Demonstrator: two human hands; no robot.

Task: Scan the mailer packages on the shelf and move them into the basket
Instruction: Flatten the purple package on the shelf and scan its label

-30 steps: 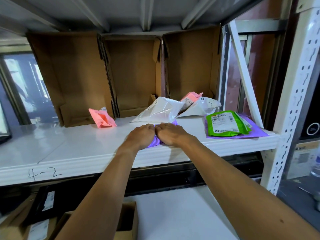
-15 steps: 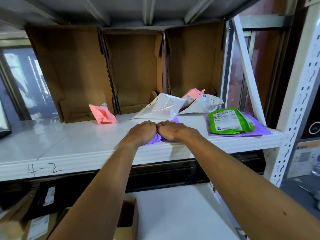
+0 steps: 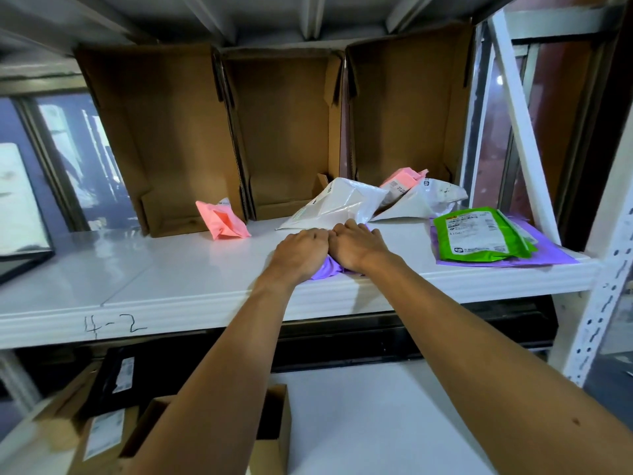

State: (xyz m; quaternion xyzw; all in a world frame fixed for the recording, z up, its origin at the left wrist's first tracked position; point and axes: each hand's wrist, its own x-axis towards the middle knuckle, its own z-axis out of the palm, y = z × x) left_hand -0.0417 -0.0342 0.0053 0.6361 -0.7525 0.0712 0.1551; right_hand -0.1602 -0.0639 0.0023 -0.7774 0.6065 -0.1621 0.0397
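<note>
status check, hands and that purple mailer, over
Left hand and right hand side by side, both pressed on purple mailer at shelf front edge. White mailer just behind. Basket not in view.

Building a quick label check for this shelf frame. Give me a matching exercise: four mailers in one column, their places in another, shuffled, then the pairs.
Things
1. green mailer
2. lone pink mailer
3. small purple mailer
4. big white mailer

Places
A. under both hands, at the shelf's front edge
B. lying on a flat purple mailer, right end
C. in front of the left cardboard box
D. just behind the left hand and right hand

Pairs: 1-B, 2-C, 3-A, 4-D
</note>
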